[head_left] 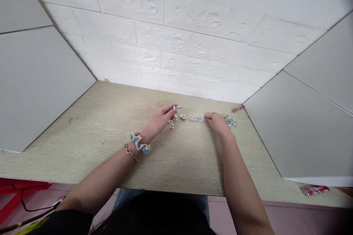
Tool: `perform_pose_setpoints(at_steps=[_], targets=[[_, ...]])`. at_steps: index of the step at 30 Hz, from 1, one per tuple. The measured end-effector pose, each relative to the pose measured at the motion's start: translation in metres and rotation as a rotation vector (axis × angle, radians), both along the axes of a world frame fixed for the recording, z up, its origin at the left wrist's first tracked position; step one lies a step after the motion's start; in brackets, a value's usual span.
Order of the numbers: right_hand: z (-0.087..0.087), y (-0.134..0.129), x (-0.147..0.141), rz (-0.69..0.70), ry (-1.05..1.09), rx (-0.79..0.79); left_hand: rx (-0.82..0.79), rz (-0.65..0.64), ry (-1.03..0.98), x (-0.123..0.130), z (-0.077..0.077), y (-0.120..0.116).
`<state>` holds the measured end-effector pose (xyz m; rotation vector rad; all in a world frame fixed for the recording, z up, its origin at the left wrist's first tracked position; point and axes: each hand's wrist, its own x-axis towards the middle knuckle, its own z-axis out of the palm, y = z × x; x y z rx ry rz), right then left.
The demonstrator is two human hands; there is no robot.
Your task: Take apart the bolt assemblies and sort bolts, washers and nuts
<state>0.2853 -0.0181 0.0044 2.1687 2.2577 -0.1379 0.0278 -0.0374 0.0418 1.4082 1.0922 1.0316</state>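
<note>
My left hand [162, 118] pinches a silver bolt [179, 107], its shank pointing right above the worktop. Below those fingers stand a few short bolts [171, 126], partly hidden by the hand. Just right of them lies a small pile of round washers [182, 116]. Two rows of hex nuts [196, 119] sit side by side between my hands. At the right end of the rows, my right hand [216, 122] has thumb and finger closed on a small metal nut [205, 118]. Beyond that hand is a loose heap of screws [231, 121], partly covered by it.
The wooden worktop [110, 117] ends at a white brick-patterned wall [176, 40], with grey panels on the left [49, 88] and right [317, 125]. A red battery-like cylinder [238, 108] lies by the right panel, another red cylinder [316, 190] near the front right edge.
</note>
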Motion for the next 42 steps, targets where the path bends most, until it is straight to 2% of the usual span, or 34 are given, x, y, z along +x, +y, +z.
perform_pose_setpoints(at_steps=[9, 27, 42], targets=[[-0.002, -0.003, -0.002, -0.009, 0.105, 0.017, 0.031, -0.001, 0.099, 0.002, 0.002, -0.002], [0.001, -0.004, -0.005, -0.066, 0.218, 0.038, 0.056, -0.022, 0.138, 0.002, -0.002, 0.0], [0.0, -0.005, -0.011, -0.26, 0.327, 0.05, 0.064, -0.022, 0.152, 0.002, -0.002, -0.002]])
